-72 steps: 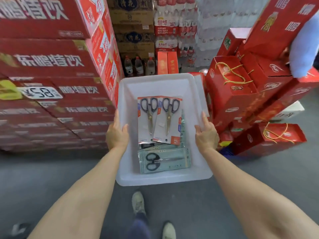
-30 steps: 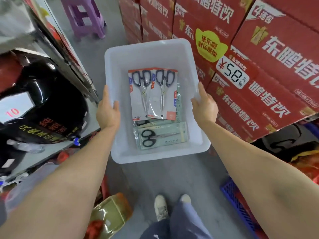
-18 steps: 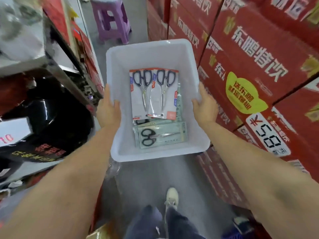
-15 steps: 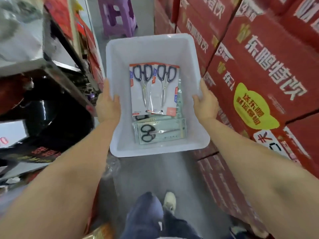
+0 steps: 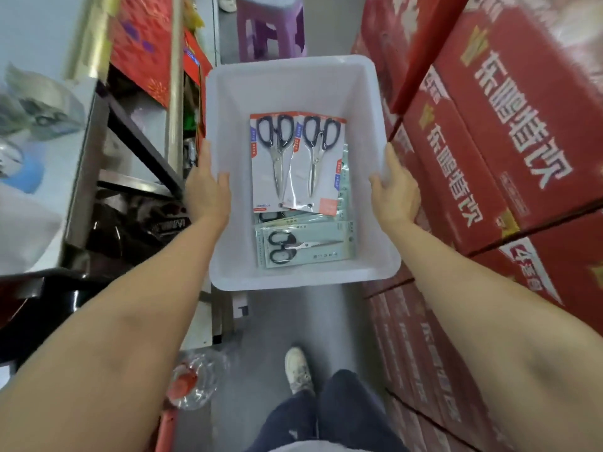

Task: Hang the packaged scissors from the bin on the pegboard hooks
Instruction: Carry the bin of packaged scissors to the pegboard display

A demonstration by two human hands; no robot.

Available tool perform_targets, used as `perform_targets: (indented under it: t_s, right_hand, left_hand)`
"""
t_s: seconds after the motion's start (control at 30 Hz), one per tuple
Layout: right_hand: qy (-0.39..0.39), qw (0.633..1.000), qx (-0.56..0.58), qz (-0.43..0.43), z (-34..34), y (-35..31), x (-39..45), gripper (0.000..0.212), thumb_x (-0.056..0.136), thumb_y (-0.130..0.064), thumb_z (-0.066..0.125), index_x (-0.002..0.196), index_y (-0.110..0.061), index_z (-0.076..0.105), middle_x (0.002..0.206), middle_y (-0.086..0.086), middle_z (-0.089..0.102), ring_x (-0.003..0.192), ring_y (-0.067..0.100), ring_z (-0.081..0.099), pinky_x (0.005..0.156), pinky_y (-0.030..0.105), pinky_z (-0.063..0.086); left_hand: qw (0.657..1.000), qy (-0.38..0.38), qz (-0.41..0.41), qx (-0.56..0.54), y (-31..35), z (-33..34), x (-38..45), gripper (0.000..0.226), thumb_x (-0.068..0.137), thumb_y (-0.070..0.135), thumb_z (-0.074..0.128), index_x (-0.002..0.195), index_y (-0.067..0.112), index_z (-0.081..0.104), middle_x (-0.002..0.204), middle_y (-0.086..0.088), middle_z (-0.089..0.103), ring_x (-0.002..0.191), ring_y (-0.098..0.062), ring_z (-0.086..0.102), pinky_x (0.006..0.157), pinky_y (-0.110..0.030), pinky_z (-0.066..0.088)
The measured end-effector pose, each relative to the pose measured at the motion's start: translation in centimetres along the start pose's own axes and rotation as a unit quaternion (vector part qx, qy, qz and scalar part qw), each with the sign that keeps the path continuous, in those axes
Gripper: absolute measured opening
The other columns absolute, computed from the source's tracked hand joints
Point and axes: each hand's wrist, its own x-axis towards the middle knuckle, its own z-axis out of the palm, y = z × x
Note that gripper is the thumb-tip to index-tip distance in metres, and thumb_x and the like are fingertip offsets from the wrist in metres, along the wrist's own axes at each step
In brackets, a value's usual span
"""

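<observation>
You had the red cartons [image 5: 509, 132] stacked on your right, and their sides carried big white characters reading 东鹏特饮, repeated on several boxes. One lower carton [image 5: 554, 282] showed a slanted white label beginning with the digit 4, the rest too blurred to read. The cards of the packaged scissors [image 5: 295, 161] in the white bin [image 5: 293, 83] bore small print, too fine to make out.
</observation>
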Motion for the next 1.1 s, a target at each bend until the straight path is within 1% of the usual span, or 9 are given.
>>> perform_targets:
  t_s: [0.13, 0.23, 0.33, 0.43, 0.57, 0.77, 0.9, 1.03, 1.1]
  right_hand:
    - [-0.006, 1.0, -0.008, -0.007, 2.2, -2.3, 8.7, 0.062, 0.097, -0.025, 0.055, 0.153, -0.031, 0.029, 0.128, 0.013, 0.061, 0.115, 0.034, 0.059, 0.095, 0.042, 0.045]
    - [-0.018, 1.0, 0.003, -0.016, 4.5, -4.1, 15.4, 0.063, 0.097, -0.024, 0.054, 0.154, -0.033, 0.027, 0.132, 0.012, 0.06, 0.119, 0.034, 0.056, 0.097, 0.042, 0.044]
    - [-0.019, 0.999, 0.013, -0.024, 6.2, -6.0, 21.8, 0.063, 0.097, -0.023, 0.056, 0.154, -0.031, 0.029, 0.124, 0.015, 0.062, 0.115, 0.035, 0.058, 0.095, 0.042, 0.045]
    - [-0.034, 0.999, 0.016, -0.032, 7.7, -7.9, 27.9, 0.063, 0.097, -0.023, 0.056, 0.154, -0.031, 0.03, 0.127, 0.016, 0.061, 0.117, 0.035, 0.057, 0.097, 0.041, 0.044]
    - [-0.049, 0.998, 0.019, -0.036, 10.8, -11.4, 35.7, 0.063, 0.096, -0.022, 0.056, 0.153, -0.031, 0.032, 0.131, 0.016, 0.06, 0.119, 0.035, 0.057, 0.098, 0.041, 0.043]
    - [-0.056, 0.998, 0.016, -0.023, 16.5, -16.5, 46.7, 0.062, 0.096, -0.025, 0.055, 0.153, -0.032, 0.031, 0.13, 0.013, 0.06, 0.118, 0.034, 0.056, 0.094, 0.043, 0.045]
    - [-0.054, 0.998, 0.008, -0.028, 18.7, -20.2, 52.7, 0.062, 0.097, -0.026, 0.055, 0.153, -0.032, 0.029, 0.126, 0.013, 0.061, 0.115, 0.033, 0.057, 0.091, 0.039, 0.044]
    - [-0.063, 0.998, 0.027, -0.004, 21.0, -23.1, 59.5, 0.061, 0.097, -0.025, 0.055, 0.152, -0.033, 0.03, 0.127, 0.013, 0.059, 0.116, 0.032, 0.055, 0.096, 0.039, 0.042]
    - [-0.065, 0.998, 0.021, -0.001, 22.1, -24.3, 63.4, 0.061, 0.098, -0.026, 0.054, 0.153, -0.033, 0.03, 0.126, 0.013, 0.059, 0.115, 0.033, 0.056, 0.097, 0.042, 0.042]
  left_hand:
    - [1.0, 0.005, -0.007, 0.003, 2.7, 2.1, 7.9, 0.067, 0.096, 0.019, 0.055, 0.155, 0.03, 0.025, 0.128, -0.02, 0.06, 0.113, -0.039, 0.058, 0.094, -0.043, 0.044]
    - [1.0, 0.018, -0.018, 0.014, 4.4, 3.9, 13.9, 0.068, 0.096, 0.02, 0.057, 0.155, 0.031, 0.024, 0.124, -0.023, 0.06, 0.11, -0.041, 0.058, 0.091, -0.045, 0.045]
    - [0.999, 0.028, -0.031, 0.004, 6.2, 5.8, 19.8, 0.067, 0.097, 0.019, 0.056, 0.155, 0.031, 0.026, 0.126, -0.02, 0.059, 0.111, -0.038, 0.057, 0.09, -0.042, 0.045]
    - [0.999, 0.033, -0.04, 0.002, 7.6, 7.2, 25.5, 0.066, 0.096, 0.02, 0.056, 0.154, 0.031, 0.028, 0.123, -0.023, 0.06, 0.109, -0.039, 0.058, 0.089, -0.042, 0.045]
    - [0.998, 0.042, -0.056, 0.002, 8.3, 8.8, 33.4, 0.066, 0.095, 0.021, 0.057, 0.154, 0.031, 0.028, 0.12, -0.023, 0.063, 0.107, -0.039, 0.06, 0.091, -0.04, 0.044]
    - [0.998, 0.044, -0.042, -0.021, 9.0, 11.3, 46.1, 0.065, 0.095, 0.02, 0.057, 0.154, 0.027, 0.03, 0.13, -0.022, 0.059, 0.116, -0.039, 0.056, 0.098, -0.043, 0.043]
    - [0.998, 0.038, -0.041, -0.013, 10.0, 12.0, 53.4, 0.065, 0.097, 0.02, 0.056, 0.155, 0.029, 0.027, 0.128, -0.022, 0.059, 0.116, -0.039, 0.054, 0.098, -0.044, 0.042]
    - [0.999, 0.034, -0.036, -0.02, 11.1, 13.7, 61.2, 0.065, 0.096, 0.019, 0.057, 0.154, 0.028, 0.029, 0.131, -0.02, 0.059, 0.118, -0.038, 0.055, 0.1, -0.042, 0.041]
    - [0.999, 0.032, -0.03, -0.024, 11.9, 15.2, 65.6, 0.066, 0.096, 0.019, 0.058, 0.155, 0.029, 0.028, 0.128, -0.019, 0.06, 0.115, -0.037, 0.056, 0.098, -0.041, 0.043]
